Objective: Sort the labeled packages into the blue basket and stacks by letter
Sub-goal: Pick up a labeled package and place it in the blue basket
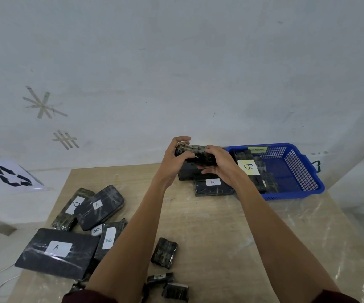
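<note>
Black film wraps the package [195, 155] we hold up over the far side of the desk [198, 226], just left of the blue basket [299, 171]. Our left grip [174, 156] curls round its left end and our right grip [220, 165] curls round its right end, so both hands pinch the one package between them. It hangs directly above the A stack [212, 186]; we cannot tell whether it touches the stack.

We judge the step in hand to be reading or placing this package. No label shows on the faces turned to us, so we cannot tell its letter. The next move calls for turning it until the label shows. We would then set it on the A stack below, or carry it right into the basket, where a B package [247, 167] lies.

Its long axis runs left to right across our view, the right end a little lower and nearer to us. Its broad faces are tipped rather than flat to the desk.

Near our left elbow an unsorted pile [78, 228] shows A, B and D labels.
</note>
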Demonstrator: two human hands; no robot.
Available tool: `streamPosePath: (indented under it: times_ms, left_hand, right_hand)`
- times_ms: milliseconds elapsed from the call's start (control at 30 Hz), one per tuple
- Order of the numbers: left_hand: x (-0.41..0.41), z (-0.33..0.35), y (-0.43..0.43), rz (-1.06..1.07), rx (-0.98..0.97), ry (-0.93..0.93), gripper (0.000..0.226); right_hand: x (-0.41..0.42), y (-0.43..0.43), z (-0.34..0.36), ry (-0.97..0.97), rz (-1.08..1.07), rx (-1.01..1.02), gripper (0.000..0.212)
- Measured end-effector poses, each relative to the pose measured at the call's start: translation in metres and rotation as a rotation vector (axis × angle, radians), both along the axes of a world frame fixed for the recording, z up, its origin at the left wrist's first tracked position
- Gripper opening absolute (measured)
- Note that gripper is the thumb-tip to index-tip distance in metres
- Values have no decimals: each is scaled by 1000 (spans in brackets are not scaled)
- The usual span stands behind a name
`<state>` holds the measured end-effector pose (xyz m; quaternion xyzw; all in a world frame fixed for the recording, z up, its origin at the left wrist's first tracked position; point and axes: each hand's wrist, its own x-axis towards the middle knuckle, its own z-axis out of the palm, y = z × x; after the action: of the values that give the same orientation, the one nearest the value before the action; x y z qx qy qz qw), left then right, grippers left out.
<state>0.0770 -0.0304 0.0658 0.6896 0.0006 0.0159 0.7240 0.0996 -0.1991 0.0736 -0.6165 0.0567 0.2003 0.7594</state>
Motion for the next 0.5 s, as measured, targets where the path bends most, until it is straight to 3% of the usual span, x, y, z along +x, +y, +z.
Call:
streamPosePath:
  times_ms: [100, 200, 500]
  left_hand:
    - [3, 2, 1, -11, -18, 102, 45]
    - [5, -1, 1, -2, -22, 210, 37]
    - [4, -6, 1, 35, -44, 176, 26]
  right_hand:
    - [1, -1, -4, -70, -36, 31, 28]
    - [2, -2, -5, -189, -14, -46, 27]
    - [4, 4, -9, -261, -29, -129, 24]
